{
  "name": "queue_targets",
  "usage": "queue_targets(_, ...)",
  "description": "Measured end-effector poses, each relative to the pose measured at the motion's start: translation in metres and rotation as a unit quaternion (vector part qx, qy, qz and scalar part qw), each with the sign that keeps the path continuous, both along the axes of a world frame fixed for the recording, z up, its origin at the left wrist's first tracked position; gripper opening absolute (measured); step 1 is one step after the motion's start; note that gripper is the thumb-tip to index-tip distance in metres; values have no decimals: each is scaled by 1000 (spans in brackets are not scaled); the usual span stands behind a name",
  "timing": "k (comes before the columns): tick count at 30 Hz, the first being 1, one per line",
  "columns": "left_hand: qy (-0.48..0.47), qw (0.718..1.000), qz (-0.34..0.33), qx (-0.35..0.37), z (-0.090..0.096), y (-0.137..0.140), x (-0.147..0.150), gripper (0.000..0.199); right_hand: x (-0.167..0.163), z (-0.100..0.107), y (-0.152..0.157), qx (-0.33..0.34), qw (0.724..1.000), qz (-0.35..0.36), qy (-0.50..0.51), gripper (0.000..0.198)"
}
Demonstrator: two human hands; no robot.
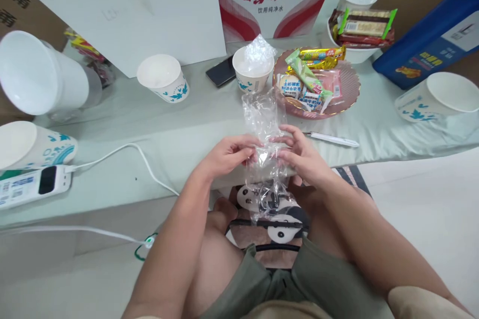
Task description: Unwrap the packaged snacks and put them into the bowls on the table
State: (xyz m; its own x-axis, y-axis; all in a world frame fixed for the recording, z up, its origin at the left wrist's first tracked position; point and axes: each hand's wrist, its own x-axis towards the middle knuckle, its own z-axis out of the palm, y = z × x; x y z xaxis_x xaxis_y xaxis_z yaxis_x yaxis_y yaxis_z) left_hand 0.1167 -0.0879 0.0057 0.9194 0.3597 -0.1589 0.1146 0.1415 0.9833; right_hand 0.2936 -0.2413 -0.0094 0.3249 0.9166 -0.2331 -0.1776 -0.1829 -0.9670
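Note:
A clear, crinkled plastic bag (264, 117) hangs over the table's front edge, its lower part dangling above my lap. My left hand (234, 153) pinches its left side, thumb and fingers pressed together. On the other side my right hand (299, 152) grips it with bent fingers. Just behind the bag stands a paper cup (251, 79) with crumpled clear plastic (260, 52) sticking out of it. A pink glass dish (342, 90) of wrapped snacks (309, 77) is close by to the right. Beside my right hand lies a white pen (333, 139).
Paper cups stand at left (164, 77) and right (437, 97), and a stack of white cups (45, 72) lies far left. A black phone (220, 71) rests near a white box (123, 10). A power strip (35, 187) trails a white cable (138, 149) along the front edge.

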Motion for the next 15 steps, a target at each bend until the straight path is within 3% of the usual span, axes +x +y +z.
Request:
queue_targets(2,-27,1000,-8,8,-3,0,1,22,-1,0,2,-10,999,15,-28,33)
queue_targets(4,-33,999,-5,1,-5,-1,1,36,-3,0,4,-8,998,0,-57,16)
queue_targets(7,13,1000,-1,-15,-8,-4,3,61,-6,-2,5,28,996,-41,-77,14)
queue_targets(11,70,997,1,-18,-6,-5,5,49,-7,-9,4,58,992,-58,-95,19)
queue_targets(15,42,997,-26,-64,1,-4,3,52,-4,-16,3,86,982,-87,-143,2)
